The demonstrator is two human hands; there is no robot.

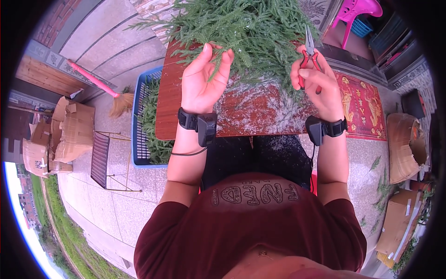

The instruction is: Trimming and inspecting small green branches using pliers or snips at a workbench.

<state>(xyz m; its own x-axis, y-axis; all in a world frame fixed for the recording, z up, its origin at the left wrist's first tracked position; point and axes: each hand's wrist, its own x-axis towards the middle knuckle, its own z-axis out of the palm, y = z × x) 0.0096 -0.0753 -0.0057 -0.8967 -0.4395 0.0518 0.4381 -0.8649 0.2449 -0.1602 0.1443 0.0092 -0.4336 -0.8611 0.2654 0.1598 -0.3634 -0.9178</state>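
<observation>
Over the reddish-brown table [168, 100], my left hand [203, 79] pinches a green needle-leaf sprig [216, 65] between thumb and fingers, palm turned up. The sprig lies against a big heap of similar green branches [251, 35], so where it ends is hidden. My right hand [325, 83] is wrapped round long-nosed pliers [309, 43] with red handles. Their grey jaws point away from me, beside the heap's right side, and appear closed. White flakes [246, 109] are scattered over the tabletop in front of the heap.
Left of the table stands a blue plastic basket [135, 125] holding more green sprigs. Beyond it are a small rack-like stand [100, 160], a pink-handled broom [95, 79] and cardboard boxes [74, 130]. To the right lie a red mat [360, 107] and more boxes [400, 223].
</observation>
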